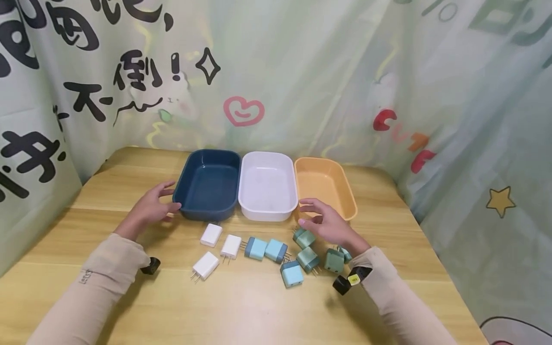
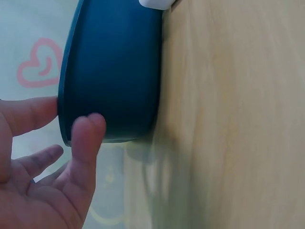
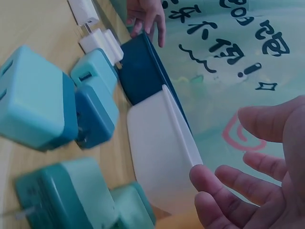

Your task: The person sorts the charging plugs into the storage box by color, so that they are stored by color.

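Note:
At the left front corner of a dark blue bin [image 1: 185, 209] is my left hand [image 1: 151, 205]. In the left wrist view its fingers are spread, with the index fingertip right at the bin's rim and the thumb in front of the wall. My right hand [image 1: 328, 224] hovers over the front of an orange bin [image 1: 348, 197], fingers loosely bent and holding nothing. Its fingertips are close to the right front corner of a white bin [image 1: 268, 214]. Below that hand lie several green charger plugs [image 1: 308, 259].
Left of the green ones lie three light blue charger plugs [image 1: 292, 274] and three white charger plugs [image 1: 205, 265], prongs pointing various ways. The bins stand side by side towards the back of the wooden table [image 1: 258, 311]. A printed curtain [image 1: 302, 86] hangs behind.

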A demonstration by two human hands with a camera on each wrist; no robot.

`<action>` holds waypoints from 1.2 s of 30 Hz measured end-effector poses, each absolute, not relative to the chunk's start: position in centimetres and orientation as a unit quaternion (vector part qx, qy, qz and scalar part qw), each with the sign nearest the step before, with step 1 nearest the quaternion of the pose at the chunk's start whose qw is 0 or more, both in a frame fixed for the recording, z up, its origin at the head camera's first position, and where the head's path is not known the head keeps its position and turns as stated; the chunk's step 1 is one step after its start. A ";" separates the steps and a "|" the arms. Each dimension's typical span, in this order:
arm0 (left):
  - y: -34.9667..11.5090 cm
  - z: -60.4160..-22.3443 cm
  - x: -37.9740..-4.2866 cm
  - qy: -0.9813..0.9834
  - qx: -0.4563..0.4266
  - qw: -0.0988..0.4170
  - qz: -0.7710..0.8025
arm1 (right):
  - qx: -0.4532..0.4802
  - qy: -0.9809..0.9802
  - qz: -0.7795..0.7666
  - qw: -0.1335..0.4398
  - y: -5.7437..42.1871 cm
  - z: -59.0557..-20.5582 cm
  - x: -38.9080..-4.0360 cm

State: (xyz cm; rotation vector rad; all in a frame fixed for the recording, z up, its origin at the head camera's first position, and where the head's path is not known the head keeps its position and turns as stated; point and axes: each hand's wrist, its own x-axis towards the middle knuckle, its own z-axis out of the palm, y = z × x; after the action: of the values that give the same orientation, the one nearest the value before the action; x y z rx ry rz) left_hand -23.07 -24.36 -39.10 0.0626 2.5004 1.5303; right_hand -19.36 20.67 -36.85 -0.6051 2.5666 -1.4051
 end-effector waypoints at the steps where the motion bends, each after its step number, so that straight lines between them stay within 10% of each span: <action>1: -24.4 -39.1 -23.2 0.843 0.019 0.109 0.526 | -0.205 0.853 -0.474 0.083 20.3 -36.9 -19.5; 36: -24.3 -38.5 -24.0 0.799 0.003 0.154 0.581 | -0.263 0.830 -0.472 0.140 12.3 -38.5 -21.1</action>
State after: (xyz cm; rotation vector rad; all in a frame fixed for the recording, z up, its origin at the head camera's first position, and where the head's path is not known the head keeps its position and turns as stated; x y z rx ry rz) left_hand -24.02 -24.29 -38.49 0.0095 2.2917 1.6652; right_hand -21.15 12.26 -38.50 -0.7590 2.3967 -1.3633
